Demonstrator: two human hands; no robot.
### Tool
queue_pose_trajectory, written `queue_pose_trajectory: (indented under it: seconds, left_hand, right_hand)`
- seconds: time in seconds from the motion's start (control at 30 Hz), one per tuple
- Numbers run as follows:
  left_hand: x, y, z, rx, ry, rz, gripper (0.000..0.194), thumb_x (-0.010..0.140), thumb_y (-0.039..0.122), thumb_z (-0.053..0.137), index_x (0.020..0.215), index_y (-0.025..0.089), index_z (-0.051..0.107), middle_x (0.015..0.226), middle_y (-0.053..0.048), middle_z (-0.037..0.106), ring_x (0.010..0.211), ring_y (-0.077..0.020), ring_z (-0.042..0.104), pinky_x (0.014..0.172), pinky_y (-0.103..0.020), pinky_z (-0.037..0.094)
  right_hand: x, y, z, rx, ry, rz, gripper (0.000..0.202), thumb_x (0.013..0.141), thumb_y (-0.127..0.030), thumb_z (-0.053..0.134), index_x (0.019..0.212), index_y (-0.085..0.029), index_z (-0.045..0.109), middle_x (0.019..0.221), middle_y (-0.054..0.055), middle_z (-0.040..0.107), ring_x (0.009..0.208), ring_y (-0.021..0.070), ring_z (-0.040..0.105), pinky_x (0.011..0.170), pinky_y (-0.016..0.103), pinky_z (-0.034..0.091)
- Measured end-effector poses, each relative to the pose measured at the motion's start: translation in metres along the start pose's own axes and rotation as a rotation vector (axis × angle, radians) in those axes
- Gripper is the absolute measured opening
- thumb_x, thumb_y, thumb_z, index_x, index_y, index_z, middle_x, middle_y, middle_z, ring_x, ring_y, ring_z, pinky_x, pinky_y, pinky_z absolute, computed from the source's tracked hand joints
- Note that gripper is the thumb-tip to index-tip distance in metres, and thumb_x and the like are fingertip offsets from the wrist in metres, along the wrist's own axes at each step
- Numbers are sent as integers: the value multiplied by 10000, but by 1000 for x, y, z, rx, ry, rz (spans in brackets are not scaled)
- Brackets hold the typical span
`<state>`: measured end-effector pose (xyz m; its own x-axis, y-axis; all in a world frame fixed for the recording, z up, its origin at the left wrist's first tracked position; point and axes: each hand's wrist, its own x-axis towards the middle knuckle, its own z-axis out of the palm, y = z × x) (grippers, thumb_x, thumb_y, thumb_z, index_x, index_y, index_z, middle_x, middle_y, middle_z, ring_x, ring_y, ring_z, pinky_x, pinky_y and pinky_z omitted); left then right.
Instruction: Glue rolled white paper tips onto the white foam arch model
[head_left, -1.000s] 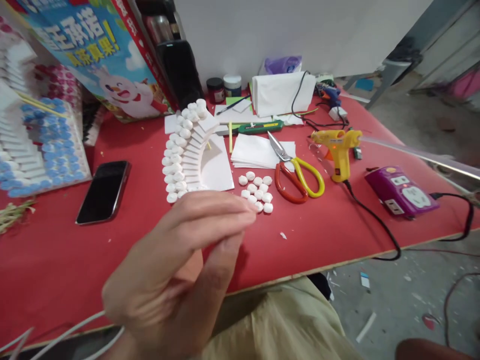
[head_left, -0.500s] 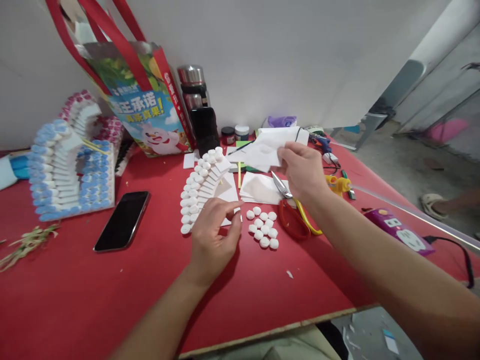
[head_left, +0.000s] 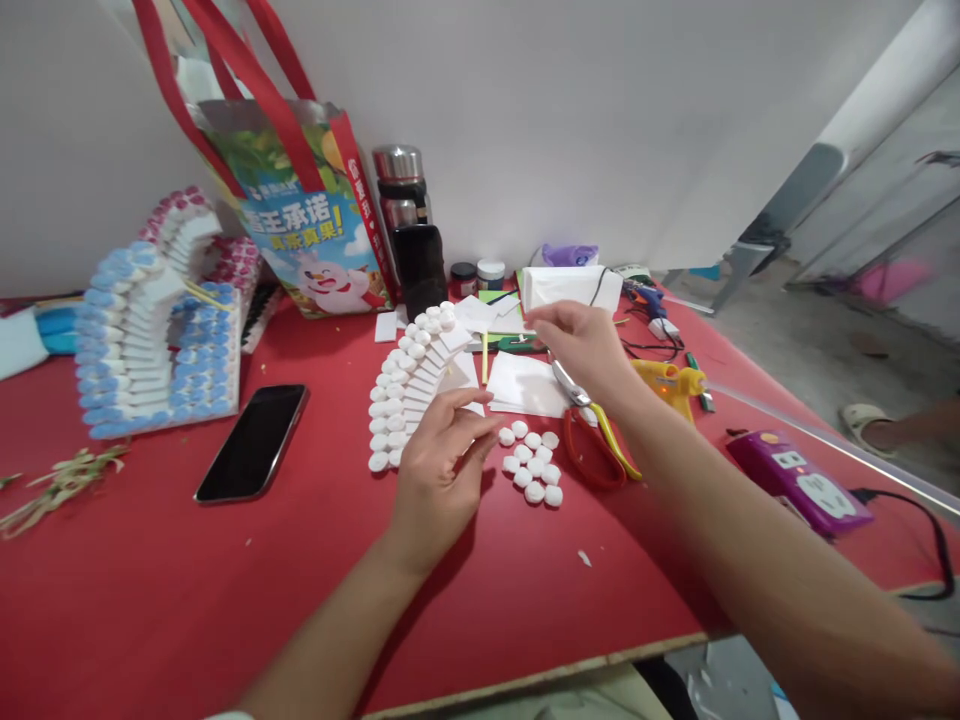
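My left hand [head_left: 446, 460] is beside a fan-shaped white piece [head_left: 424, 385] edged with white round pads; its thumb and index finger are slightly apart, with nothing visible between them. Several loose white round pads [head_left: 535, 468] lie just right of that hand. My right hand [head_left: 581, 345] reaches over the scissors [head_left: 600, 440], which have one red and one yellow handle. Its fingers are loosely bent and hold nothing that I can see. Under and left of it lie a stack of white paper [head_left: 529, 385] and loose white paper pieces [head_left: 476, 313]. A yellow stick [head_left: 484, 358] is between them.
On the left are a phone [head_left: 253, 442], a blue-and-white fan piece [head_left: 154, 350] and a colourful bag [head_left: 315, 220]. A steel flask [head_left: 401, 185] stands behind. On the right are a yellow glue gun [head_left: 671, 385] and a purple power strip [head_left: 799, 482].
My right hand has let go of a white paper piece and moved slightly down and left. White pieces now lie beside the yellow stick. My left hand stays near the fan, its fingers slightly shifted.
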<state>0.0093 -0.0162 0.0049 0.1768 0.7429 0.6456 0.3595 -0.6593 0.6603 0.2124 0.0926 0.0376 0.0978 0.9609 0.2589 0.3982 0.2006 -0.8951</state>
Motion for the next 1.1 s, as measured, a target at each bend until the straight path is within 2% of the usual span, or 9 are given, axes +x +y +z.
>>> queue_pose_trajectory:
  seconds: [0.13,0.23,0.3,0.5,0.57,0.67,0.87,1.0,1.1]
  left_hand:
    - [9,3,-4,21,38,-151,163,925,102,653,941,219,765,1199,-49,674,1006,-144,663,858,-270,525]
    - [27,8,-11,63,74,-180,104,901,148,704,818,202,737,988,-21,688,913,-137,650,808,-257,505]
    - [38,10,-13,66,87,-195,151,893,207,728,753,184,678,831,2,649,772,-119,609,720,-246,483]
    - [35,-3,2,148,27,-212,306,966,317,632,696,191,564,553,58,465,518,-95,432,532,-246,369]
    - [26,-12,6,223,-71,-94,148,1001,215,534,933,194,664,707,18,618,632,-121,557,618,-259,434]
    - [19,-21,7,234,-237,41,326,974,71,430,1191,184,646,1061,-75,693,936,-180,643,806,-316,505]
    - [19,-24,12,401,-576,16,172,979,189,532,1027,161,695,1061,-104,689,967,-254,574,844,-420,488]
    - [20,-27,15,424,-633,23,262,1023,187,432,954,147,682,1016,-116,681,914,-244,549,821,-417,466]
    - [22,-25,13,330,-589,-58,199,1001,242,504,923,154,664,972,-104,672,902,-240,566,838,-421,453]
  right_hand:
    - [-32,-13,-26,-255,-321,35,229,852,-312,632,711,-160,728,578,3,642,535,125,562,534,256,400]
    - [-40,-11,-32,-326,-633,10,156,821,-336,706,806,-187,750,728,15,718,652,153,626,581,258,441]
    - [-42,-7,-29,-377,-725,-39,176,801,-332,744,927,-209,757,856,26,742,746,175,655,638,268,473]
    - [-47,4,-17,-407,-639,-157,174,839,-145,670,990,-189,744,967,49,733,808,171,658,720,274,493]
    - [-48,5,-18,-432,-580,-157,174,844,-99,640,955,-179,747,935,47,738,777,163,651,707,271,485]
    - [-48,4,-22,-437,-571,-159,181,839,-86,642,939,-183,757,893,35,747,754,158,646,698,266,476]
    - [-50,4,-25,-465,-459,-216,186,836,-76,601,861,-180,753,848,20,752,733,151,631,686,262,434]
    - [-51,4,-25,-467,-395,-209,170,860,-118,593,859,-178,753,818,18,751,659,137,600,648,265,401]
    - [-50,1,-27,-480,-358,-188,175,883,-158,578,882,-175,752,800,28,750,632,144,591,636,273,391]
